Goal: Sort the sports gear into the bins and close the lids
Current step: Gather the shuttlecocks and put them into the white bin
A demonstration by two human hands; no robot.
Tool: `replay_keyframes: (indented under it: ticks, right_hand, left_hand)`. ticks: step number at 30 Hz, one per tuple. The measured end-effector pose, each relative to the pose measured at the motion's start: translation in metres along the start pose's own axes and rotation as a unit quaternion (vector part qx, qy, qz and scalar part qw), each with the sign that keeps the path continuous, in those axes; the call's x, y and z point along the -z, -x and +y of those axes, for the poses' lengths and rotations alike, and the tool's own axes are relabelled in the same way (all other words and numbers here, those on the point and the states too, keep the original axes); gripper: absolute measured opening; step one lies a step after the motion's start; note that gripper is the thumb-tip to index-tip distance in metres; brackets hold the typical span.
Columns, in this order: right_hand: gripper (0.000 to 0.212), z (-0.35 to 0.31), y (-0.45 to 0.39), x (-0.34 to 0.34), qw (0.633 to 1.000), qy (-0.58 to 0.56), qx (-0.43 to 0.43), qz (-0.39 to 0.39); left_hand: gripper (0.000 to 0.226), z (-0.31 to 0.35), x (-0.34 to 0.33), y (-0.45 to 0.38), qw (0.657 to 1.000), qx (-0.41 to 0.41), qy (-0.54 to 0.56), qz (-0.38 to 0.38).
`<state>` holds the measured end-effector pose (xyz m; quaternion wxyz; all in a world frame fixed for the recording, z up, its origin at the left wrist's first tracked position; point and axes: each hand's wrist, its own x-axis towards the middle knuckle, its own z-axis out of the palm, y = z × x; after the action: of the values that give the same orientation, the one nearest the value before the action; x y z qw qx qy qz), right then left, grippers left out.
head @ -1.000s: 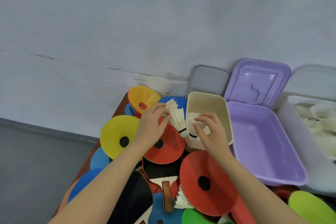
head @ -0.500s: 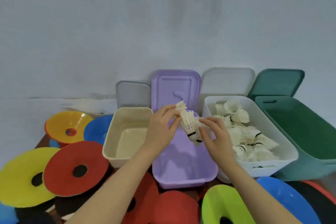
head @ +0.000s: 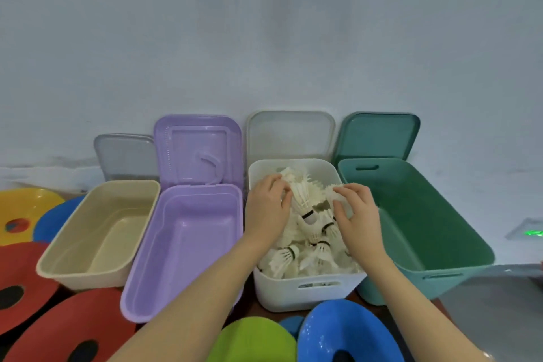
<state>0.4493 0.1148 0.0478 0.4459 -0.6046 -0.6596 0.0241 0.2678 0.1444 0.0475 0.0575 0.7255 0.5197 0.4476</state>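
Now, over the white bin [head: 305,291]: release low, close above the heap, with skirts kept uncrushed and nothing left to bounce over the rim. Left hand [head: 266,209] with fingers curled round the feather skirt of one shuttlecock [head: 304,200], cork end down; right hand [head: 357,214] with fingertips pinched on another shuttlecock [head: 338,195] just beside it, both above the bin's middle. Best opened one hand at a time, judging by how lightly such feathers roll.

Largest, at the far right: the green bin [head: 458,261], nothing visible inside, lid upright against the wall behind. Next, the purple bin [head: 182,247], bare inside, hinged lid tipped back. Then the white bin, between those two, well filled with a heap of shuttlecocks [head: 296,258], lid propped behind. Smallest, on the left: the beige bin [head: 97,232], bare inside, grey lid leaning at its back. Around the front, still unsorted: red, blue, green and yellow cone discs [head: 346,332].
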Motion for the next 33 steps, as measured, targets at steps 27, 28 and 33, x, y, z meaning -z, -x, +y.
replay_keyframes:
  ticks: [27,28,33]
  right_hand:
    - [0.055,0.057,-0.019,-0.070,0.896,0.186,-0.025,-0.402]
    - [0.055,0.057,-0.020,-0.069,0.894,0.189,-0.027,-0.405]
    - [0.053,0.044,-0.022,-0.056,0.904,0.212,-0.017,-0.370]
  left_hand:
    - [0.055,-0.050,-0.054,-0.037,0.902,0.102,-0.135,-0.398]
    - [0.054,-0.049,-0.052,-0.038,0.908,0.105,-0.129,-0.386]
    - [0.050,-0.039,-0.037,-0.032,0.940,0.052,-0.161,-0.297]
